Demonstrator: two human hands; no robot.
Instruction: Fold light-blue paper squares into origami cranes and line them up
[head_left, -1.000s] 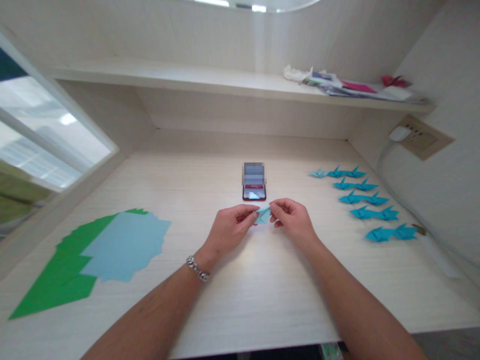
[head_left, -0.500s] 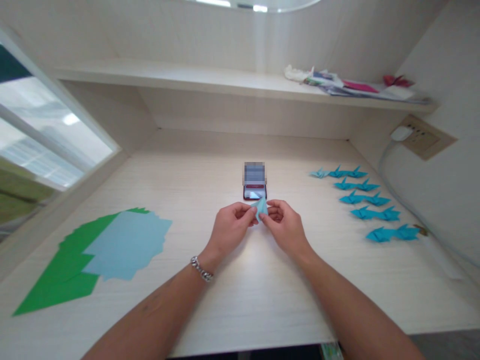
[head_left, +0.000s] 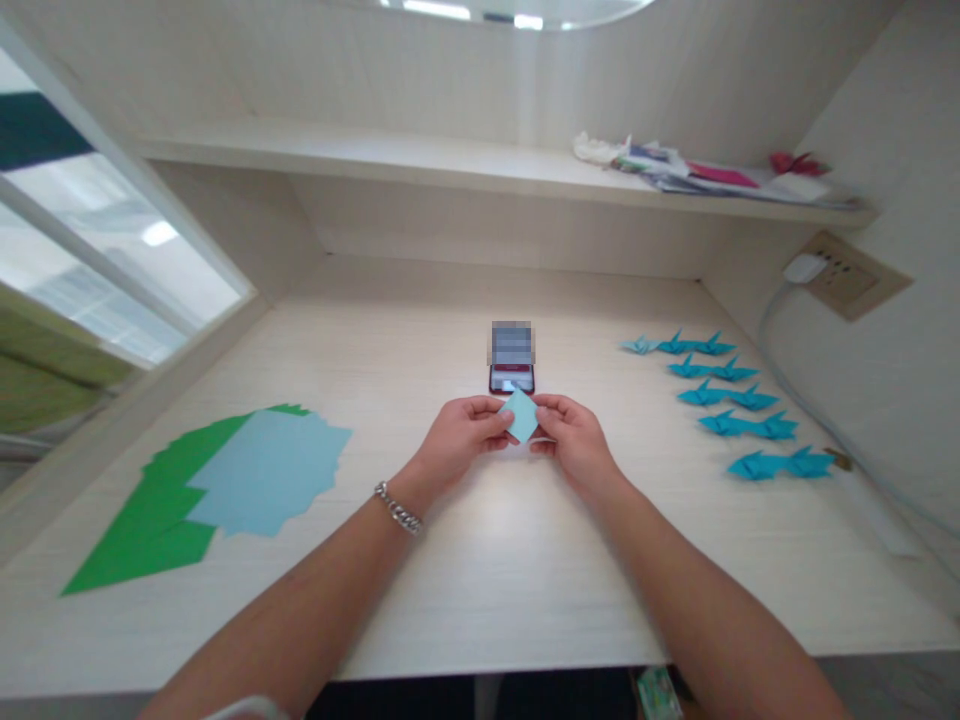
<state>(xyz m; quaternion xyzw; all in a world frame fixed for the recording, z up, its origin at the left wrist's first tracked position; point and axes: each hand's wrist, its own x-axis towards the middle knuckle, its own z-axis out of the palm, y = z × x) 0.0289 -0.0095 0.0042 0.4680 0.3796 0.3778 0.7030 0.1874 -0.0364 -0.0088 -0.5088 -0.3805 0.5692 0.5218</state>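
Observation:
A small folded piece of light blue paper point(head_left: 520, 416), diamond-shaped, is held up above the desk between both hands. My left hand point(head_left: 471, 428) pinches its left corner, thumb on the near face. At the opposite corner my right hand point(head_left: 568, 428) grips it the same way, fingers curled behind. Just beyond the paper lies a phone point(head_left: 512, 378), its screen partly blurred out. To the right, blue folded paper cranes point(head_left: 739, 398) stand in several short rows, one of them paler. Fanned light blue sheets point(head_left: 274, 475) rest over green sheets point(head_left: 142, 535) on the left.
A shelf point(head_left: 420, 160) runs across the back, with papers and small items point(head_left: 697, 172) at its right. A plug point(head_left: 805, 268) sits in the wall socket, its cable point(head_left: 761, 330) running down the right side. A window point(head_left: 112, 230) is at the left.
The folded paper has turned from a narrow, pointed shape to a flat diamond facing me. Both hands have shifted their hold to its side corners. The view has moved slightly.

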